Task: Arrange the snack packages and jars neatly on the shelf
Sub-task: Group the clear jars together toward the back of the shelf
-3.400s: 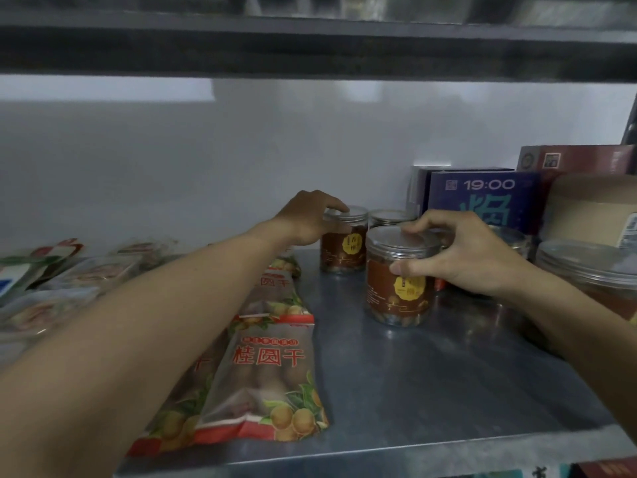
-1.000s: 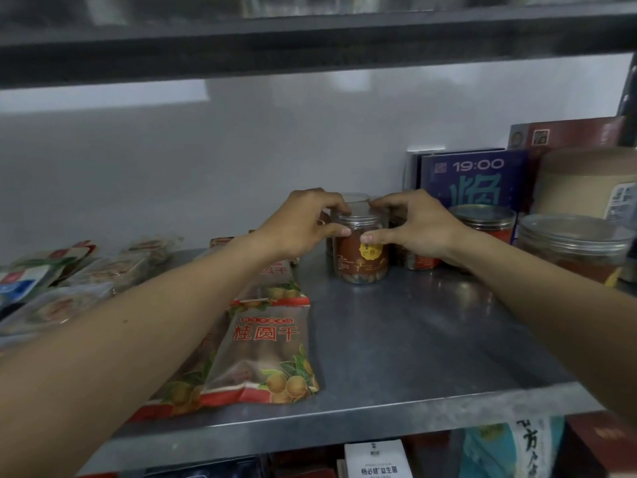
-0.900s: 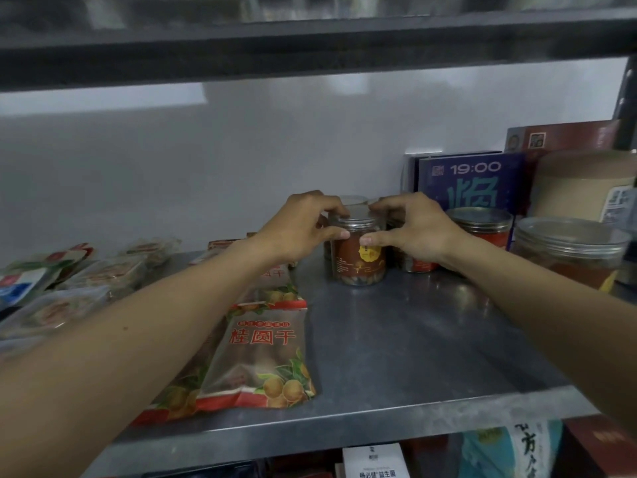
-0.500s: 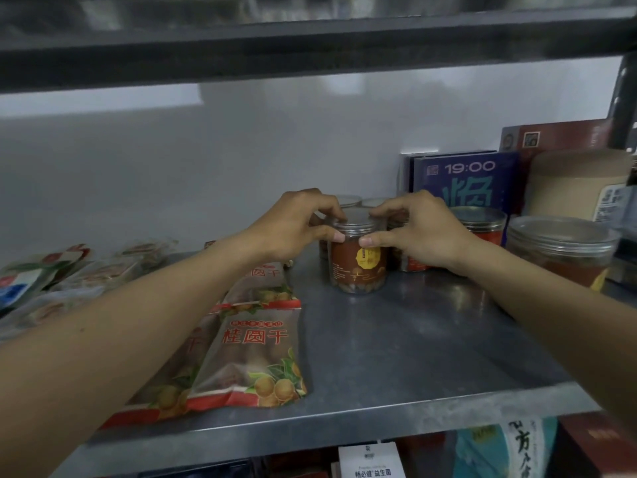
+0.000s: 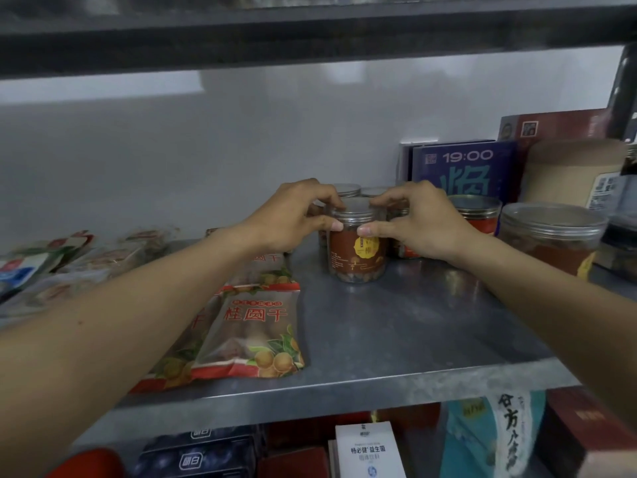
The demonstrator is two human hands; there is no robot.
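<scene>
On the metal shelf (image 5: 396,332), right of the flat dried-longan bags (image 5: 251,326), the brown-labelled jar (image 5: 356,257) now stands upright just ahead of the other small jars (image 5: 348,189), further back than when the right hand alone held it. The left hand (image 5: 289,219) has left a rear jar to join the right hand (image 5: 420,225), and each grip pinches the jar under its lid. It has barely shifted this last second, so I judge it is being squared into line.
</scene>
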